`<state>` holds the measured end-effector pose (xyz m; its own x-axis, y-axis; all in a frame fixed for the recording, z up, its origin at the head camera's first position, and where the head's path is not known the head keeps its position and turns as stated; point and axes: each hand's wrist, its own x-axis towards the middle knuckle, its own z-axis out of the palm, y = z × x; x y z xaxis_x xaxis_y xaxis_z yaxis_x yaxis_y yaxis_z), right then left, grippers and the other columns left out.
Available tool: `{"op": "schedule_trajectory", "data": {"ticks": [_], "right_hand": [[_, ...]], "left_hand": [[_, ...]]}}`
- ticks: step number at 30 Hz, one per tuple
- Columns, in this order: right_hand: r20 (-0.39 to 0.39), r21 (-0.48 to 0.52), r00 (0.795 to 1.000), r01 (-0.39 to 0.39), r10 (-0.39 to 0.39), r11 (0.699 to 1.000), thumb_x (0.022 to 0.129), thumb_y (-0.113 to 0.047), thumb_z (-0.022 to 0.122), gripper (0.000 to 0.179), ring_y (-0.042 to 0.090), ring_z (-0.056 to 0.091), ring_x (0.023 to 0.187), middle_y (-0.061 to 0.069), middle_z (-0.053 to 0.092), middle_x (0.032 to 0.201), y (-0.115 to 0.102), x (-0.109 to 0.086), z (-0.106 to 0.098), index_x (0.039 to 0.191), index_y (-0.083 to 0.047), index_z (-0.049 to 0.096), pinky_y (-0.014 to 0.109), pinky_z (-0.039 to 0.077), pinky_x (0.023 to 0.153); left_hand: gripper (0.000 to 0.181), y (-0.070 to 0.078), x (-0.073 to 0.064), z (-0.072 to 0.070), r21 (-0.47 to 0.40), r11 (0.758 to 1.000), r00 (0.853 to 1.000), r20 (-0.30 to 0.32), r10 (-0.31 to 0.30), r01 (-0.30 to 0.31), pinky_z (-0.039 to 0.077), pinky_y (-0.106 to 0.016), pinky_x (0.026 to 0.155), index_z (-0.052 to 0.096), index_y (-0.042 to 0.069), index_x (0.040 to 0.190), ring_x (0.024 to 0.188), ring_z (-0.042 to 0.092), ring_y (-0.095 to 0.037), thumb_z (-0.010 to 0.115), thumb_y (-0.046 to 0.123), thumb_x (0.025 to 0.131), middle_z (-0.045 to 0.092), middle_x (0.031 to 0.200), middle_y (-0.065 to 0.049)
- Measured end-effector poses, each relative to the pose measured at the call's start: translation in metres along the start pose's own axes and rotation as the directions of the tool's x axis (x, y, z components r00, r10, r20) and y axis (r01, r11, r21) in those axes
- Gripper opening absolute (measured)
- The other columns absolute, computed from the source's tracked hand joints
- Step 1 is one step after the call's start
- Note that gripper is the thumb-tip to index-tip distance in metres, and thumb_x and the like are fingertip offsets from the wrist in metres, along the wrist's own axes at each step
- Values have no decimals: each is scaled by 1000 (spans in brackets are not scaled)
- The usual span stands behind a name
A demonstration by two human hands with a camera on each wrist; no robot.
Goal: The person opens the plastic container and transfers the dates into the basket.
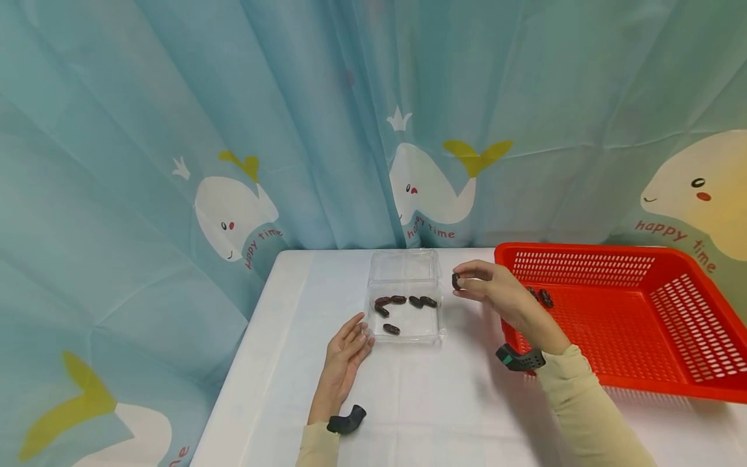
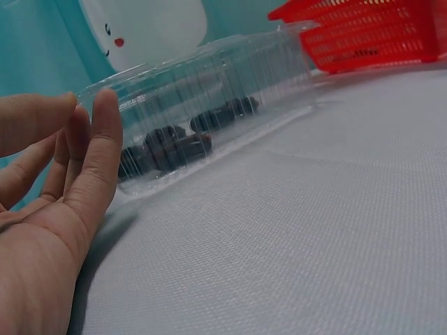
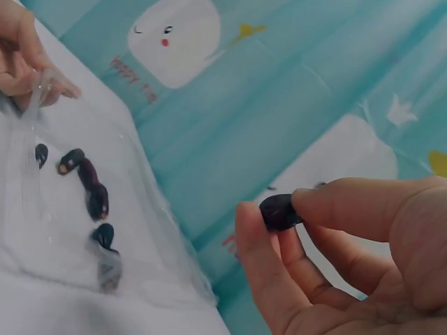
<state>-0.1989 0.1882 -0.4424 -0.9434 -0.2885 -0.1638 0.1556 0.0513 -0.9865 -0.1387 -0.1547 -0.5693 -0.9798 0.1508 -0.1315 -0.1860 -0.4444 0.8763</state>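
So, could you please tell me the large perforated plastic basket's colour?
The basket is red, seen best in the head view.

We note white-clothed tbl (image 1: pixel 432 402); directly on it: clear plastic box (image 1: pixel 415 323), lid open, approx. ctr; red basket (image 1: pixel 618 324) to R, apart from box.

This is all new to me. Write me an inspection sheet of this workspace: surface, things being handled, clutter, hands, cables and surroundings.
Surface: white, cloth-covered table.
Job's things: clear, rectangular plastic box, lid open, holding six dark, oval, date-like pieces; red, rectangular, perforated plastic basket to its right, with at least two similar pieces visible.
Clutter: nothing seen.
Hands: left hand at the box's left edge, fingers fairly straight; right hand pinches one dark, oval piece.
Cables: nothing seen.
Surroundings: blue-green fabric curtain printed with white whales.
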Motion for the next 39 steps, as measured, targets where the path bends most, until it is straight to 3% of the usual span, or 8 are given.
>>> {"op": "schedule_trajectory", "data": {"ticks": [8,14,18,25,35,39], "right_hand": [[-25,189,999,30,-26,982,102,-6,64,16,12,73,98,-3,69,106,1,-18,-34,117,-9,68,25,63,93],[-22,265,1000,2,4,964,104,-5,62,19,11,74,102,-6,69,111,2,-29,-63,115,-16,72,25,63,95],[-32,260,999,-25,35,965,104,-6,61,20,11,76,100,-7,70,109,7,-33,-82,115,-18,73,23,63,92],[-9,323,999,-43,49,945,105,1,56,27,10,76,97,-6,73,104,12,-37,-108,109,-15,77,25,64,90],[-29,172,982,-178,186,969,106,-6,58,30,6,75,95,-14,73,104,29,-46,-158,104,-27,78,23,65,85],[6,134,985,-174,175,976,107,-5,55,32,6,76,94,-15,74,103,35,-48,-172,104,-27,78,23,65,85]], "left_hand": [[60,-1,1,0,8,1000,1000,-4,14,-14,56,-27,108,37,0,159,114,58,-10,59,1,104,52,130,-3],[60,-1,2,2,-18,1000,1000,2,2,-2,56,-27,108,35,-1,159,115,57,-9,58,-1,103,52,129,-2],[59,1,2,2,-20,1000,1000,-2,6,-6,56,-27,108,35,-1,159,114,58,-9,57,-2,104,52,129,-2],[57,3,4,3,-14,1000,1000,-18,7,-7,57,-27,107,37,-1,158,113,58,-9,56,-3,104,54,128,-3],[58,-3,4,6,-6,1000,1000,-18,-15,15,56,-27,108,38,-1,158,119,57,-12,56,-3,103,51,131,-5],[58,-3,3,5,2,1000,1000,-19,-12,12,56,-27,108,37,-1,158,118,57,-12,56,-3,103,51,130,-4]]}}
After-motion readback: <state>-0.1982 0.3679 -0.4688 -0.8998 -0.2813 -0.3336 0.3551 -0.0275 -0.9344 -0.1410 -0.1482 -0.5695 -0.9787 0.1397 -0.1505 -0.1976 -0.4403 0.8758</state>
